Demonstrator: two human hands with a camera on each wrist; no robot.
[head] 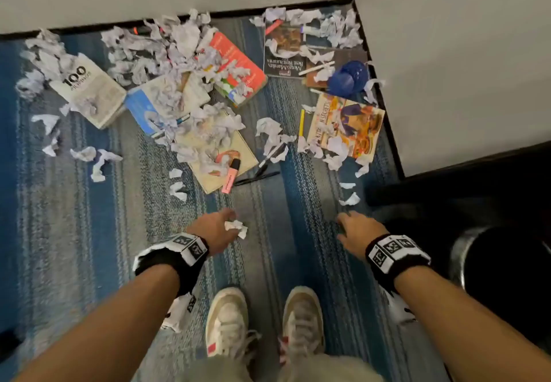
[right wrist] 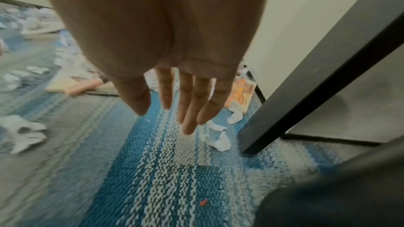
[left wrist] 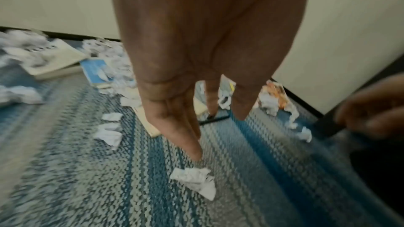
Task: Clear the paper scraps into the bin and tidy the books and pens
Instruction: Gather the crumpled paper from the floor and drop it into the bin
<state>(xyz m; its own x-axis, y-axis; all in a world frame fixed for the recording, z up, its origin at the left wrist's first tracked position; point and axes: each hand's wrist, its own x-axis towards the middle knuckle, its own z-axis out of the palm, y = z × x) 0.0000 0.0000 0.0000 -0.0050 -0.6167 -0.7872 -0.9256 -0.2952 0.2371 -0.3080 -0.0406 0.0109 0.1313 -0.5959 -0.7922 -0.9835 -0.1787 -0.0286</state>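
Note:
Crumpled paper scraps (head: 167, 44) litter a blue striped carpet around several books, among them a white "100" book (head: 89, 89), a red book (head: 238, 65) and a beige book (head: 220, 155). On the beige book's corner lies a pink highlighter (head: 231, 179), with a black pen (head: 256, 176) beside it. My left hand (head: 229, 223) reaches down with straight fingers, its fingertips right at one scrap (left wrist: 193, 179) on the carpet. My right hand (head: 343, 226) hovers open and holds nothing; its spread fingers (right wrist: 188, 123) are above bare carpet, short of two small scraps (right wrist: 218, 137).
A dark round bin (head: 507, 268) stands at my right, behind a black furniture leg (right wrist: 306, 78). A blue cup (head: 347, 77) lies on its side among books in the wall corner. A yellow pen (head: 301, 122) lies by the colourful cookbook (head: 348, 125). My shoes (head: 226, 322) are below.

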